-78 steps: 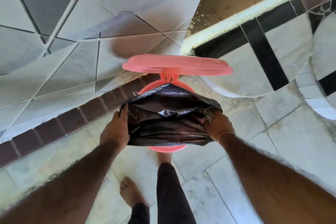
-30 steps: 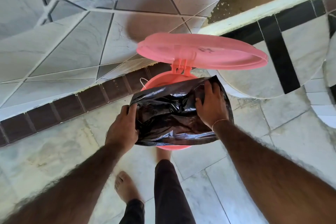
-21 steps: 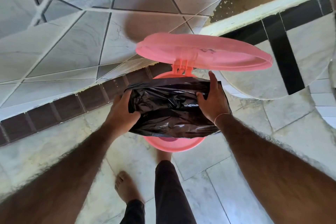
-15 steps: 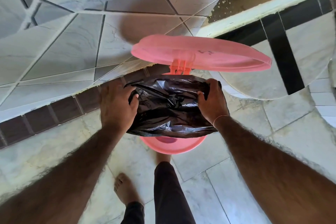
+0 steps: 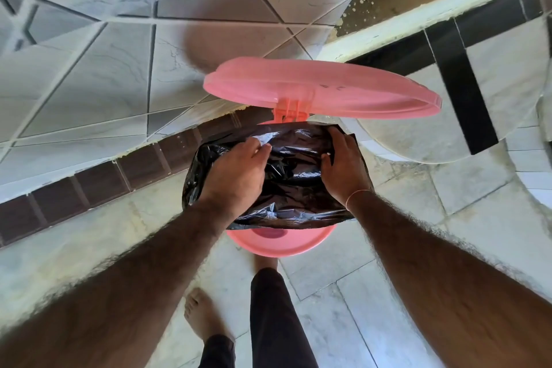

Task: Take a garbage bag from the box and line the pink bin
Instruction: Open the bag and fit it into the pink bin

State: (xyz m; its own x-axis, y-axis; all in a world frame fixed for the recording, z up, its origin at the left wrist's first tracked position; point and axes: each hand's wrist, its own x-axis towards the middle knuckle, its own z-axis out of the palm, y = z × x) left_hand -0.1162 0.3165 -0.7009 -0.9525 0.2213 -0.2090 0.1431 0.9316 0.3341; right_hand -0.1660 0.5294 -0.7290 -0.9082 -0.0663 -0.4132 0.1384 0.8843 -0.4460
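— So, how far along is the lining looking to you?

— Past the fetching, I'd judge. No box is showing anywhere; the black garbage bag (image 5: 286, 176) is already sitting over the mouth of the pink bin (image 5: 280, 240), whose lid (image 5: 322, 89) is standing up behind it.

— What are the hands doing?

— Both are working on top of the plastic. The left hand (image 5: 236, 176) is lying across the left part of the bag with its fingers (image 5: 258, 151) bent down into the crumpled film, seemingly pinching a fold. The right hand (image 5: 343, 167) is gripping the far right edge, fingers curled over it and the thumb pressing from the inner side.

— Is the bag reaching inside the bin?

— Hard to say. It is bunching in a wrinkled heap over the opening, and the interior is hidden beneath it. Only the near rim of the bin is peeking out, bare and pink, below the bag's front edge.

— So what is remaining?

— By my reading, pushing the body of the bag down into the bin, then stretching the mouth around and folding it over the rim, the near side especially. A bare foot (image 5: 200, 317) is standing on the floor tiles (image 5: 388, 302) just short of the bin.
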